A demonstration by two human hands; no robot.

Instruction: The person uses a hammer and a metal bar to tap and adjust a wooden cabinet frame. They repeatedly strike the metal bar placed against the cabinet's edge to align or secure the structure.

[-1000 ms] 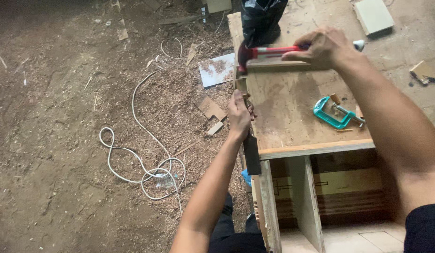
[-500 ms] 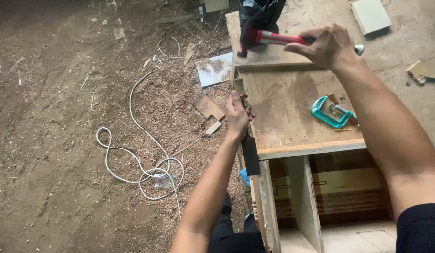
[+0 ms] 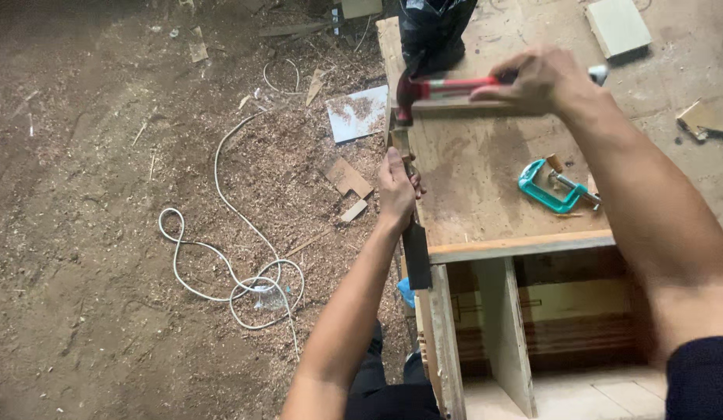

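Right hand (image 3: 536,78): I have it closed round the red hammer (image 3: 443,87), upper middle of the frame.
Left hand (image 3: 396,187): gripping the dark strip (image 3: 414,241) against the cabinet (image 3: 494,179) edge, centre.
Progress: strip placed; I judge the fastening unfinished.
Clamp (image 3: 554,187): lying unused, centre right.

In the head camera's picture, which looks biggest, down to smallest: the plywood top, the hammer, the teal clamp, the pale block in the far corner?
1. plywood top, by far the largest.
2. hammer, long but thin.
3 and 4. teal clamp and pale block look alike; the block lies farther off, so I would not rank them.
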